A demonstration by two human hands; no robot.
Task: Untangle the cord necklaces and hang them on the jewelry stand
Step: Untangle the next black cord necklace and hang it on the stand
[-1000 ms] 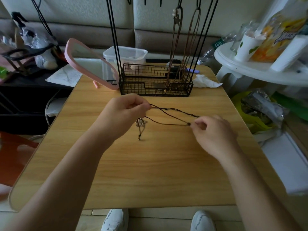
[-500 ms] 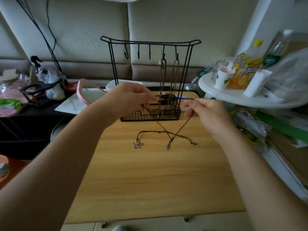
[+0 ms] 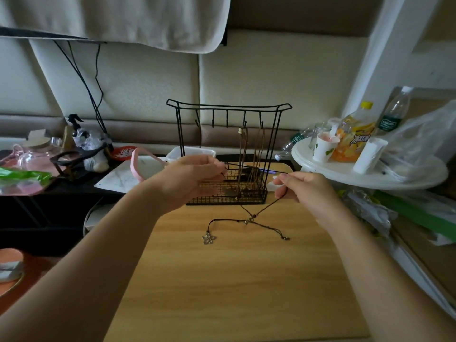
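A black wire jewelry stand (image 3: 229, 107) with hooks and a mesh basket base stands at the back of the wooden table (image 3: 234, 280). Brown cord necklaces (image 3: 257, 154) hang from its right hooks. My left hand (image 3: 195, 176) and my right hand (image 3: 303, 191) each pinch one dark cord necklace (image 3: 265, 209), stretched taut between them in front of the stand. Its lower loop drops to the table. There it crosses a second dark cord with a silver flower pendant (image 3: 208, 238), which lies flat on the wood.
A pink-framed mirror (image 3: 142, 164) and a clear plastic box (image 3: 191, 153) sit left of the stand. A white round side table (image 3: 365, 174) at right carries a paper cup, bottles and bags. Clutter fills the dark surface at left.
Both hands have risen from the tabletop to the height of the stand's basket, lifting the cord. The flower pendant necklace now lies on the table. The camera has tilted upward.
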